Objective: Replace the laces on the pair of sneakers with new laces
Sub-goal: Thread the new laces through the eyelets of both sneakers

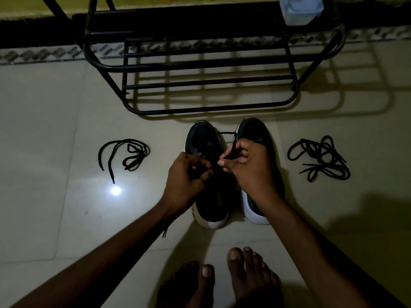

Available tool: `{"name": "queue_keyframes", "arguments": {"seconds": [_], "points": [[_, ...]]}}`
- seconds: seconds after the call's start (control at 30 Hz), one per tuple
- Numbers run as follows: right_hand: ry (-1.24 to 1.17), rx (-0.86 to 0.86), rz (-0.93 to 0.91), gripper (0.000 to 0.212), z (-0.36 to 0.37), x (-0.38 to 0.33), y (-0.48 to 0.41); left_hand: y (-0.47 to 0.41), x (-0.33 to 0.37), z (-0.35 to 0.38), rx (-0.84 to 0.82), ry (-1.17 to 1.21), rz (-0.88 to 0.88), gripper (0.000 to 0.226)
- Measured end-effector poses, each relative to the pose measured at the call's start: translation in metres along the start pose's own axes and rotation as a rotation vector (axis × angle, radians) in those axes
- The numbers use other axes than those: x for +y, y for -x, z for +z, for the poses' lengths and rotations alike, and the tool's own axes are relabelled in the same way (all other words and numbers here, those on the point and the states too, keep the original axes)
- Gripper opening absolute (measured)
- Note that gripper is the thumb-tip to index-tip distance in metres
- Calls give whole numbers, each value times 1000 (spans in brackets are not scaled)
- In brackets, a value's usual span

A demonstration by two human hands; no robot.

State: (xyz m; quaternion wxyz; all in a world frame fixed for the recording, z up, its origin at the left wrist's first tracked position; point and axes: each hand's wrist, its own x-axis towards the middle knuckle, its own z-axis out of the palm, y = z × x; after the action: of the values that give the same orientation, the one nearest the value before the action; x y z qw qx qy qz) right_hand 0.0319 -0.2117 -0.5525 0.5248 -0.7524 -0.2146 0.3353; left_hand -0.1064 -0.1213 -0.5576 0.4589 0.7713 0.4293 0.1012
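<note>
Pinching a black lace (pixel 225 132) over the dark sneaker (pixel 200 135), the hands, left hand (pixel 184 174) and right hand (pixel 249 167), curl around it.

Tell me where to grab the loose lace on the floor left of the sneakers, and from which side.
Pinch the lace by its long straight tail, just above the tip. It lies flat on the tile, clear of its own loops and pointing toward you, so come down from the near side; the loops should trail out behind.

Left hand (pixel 184 174) and right hand (pixel 246 167) on a black lace (pixel 224 133) over the left sneaker (pixel 200 138), right sneaker (pixel 255 130) alongside
</note>
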Motion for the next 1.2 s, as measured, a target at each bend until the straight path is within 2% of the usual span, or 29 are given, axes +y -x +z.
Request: {"name": "queue_keyframes", "arguments": {"seconds": [0.2, 0.43, 0.57, 0.7, 0.83, 0.97, 1.07, 1.2], "points": [[61, 1, -89, 20, 3, 2, 1, -4, 1, 3, -20, 175, -83, 13], [240, -12, -186, 22, 5, 7, -2, -4, 1, 6, 23, 164, -107, 15], [276, -28, -159, 16, 5, 9, -6, -2, 8, 5, 20, 208, -102, 18], [290, -56, -123, 10, 10, 9, -9, -3, 10, 6, -14, 260, -93, 35], [268, -53, -68, 9, 13, 13, -12, -5, 5, 7, -7, 214, -87, 27], [206, 35, -19, 6, 23, 15, 2, -10, 5, 1, -105, 91, -5, 27], [188, 113, -35, 28, 37, 23, 25, -19, -3, -7, -135, 55, -46, 23], [332, 194, -159, 42, 49, 37, 53, -25, -7, -19, -149, 193, -126, 1]]}}
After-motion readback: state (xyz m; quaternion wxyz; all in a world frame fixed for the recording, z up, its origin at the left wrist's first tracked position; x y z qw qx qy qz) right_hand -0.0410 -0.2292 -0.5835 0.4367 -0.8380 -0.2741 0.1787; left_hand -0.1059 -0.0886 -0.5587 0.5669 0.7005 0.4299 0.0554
